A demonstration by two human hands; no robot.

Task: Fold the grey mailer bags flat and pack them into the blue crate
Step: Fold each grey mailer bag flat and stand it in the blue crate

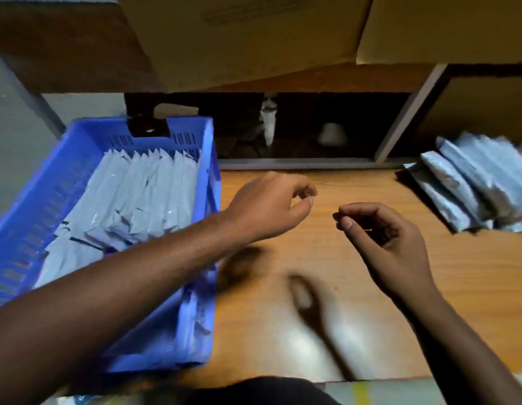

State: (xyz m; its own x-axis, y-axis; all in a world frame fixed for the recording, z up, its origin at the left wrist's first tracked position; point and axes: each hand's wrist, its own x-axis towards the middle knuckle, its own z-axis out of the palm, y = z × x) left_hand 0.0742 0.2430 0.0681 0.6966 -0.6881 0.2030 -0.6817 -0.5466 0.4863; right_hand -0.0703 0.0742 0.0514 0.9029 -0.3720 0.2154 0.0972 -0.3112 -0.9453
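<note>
The blue crate (63, 182) sits at the left of the wooden table, holding several folded grey mailer bags (142, 194) standing in rows. A pile of unfolded grey mailer bags (476, 182) lies at the far right of the table. My left hand (268, 206) hovers over the table just right of the crate, its fingers loosely curled and holding nothing. My right hand (382, 238) hovers to the right of it, fingers loosely curled; a tiny thin thing shows by the fingers, too small to tell. The two hands are apart and touch no bag.
The wooden table (312, 317) stretches between the crate and the bag pile. Cardboard boxes (253, 33) stand on a shelf above the back. A dark recess (327, 130) with a metal frame lies behind the table. The table's front edge is close to my body.
</note>
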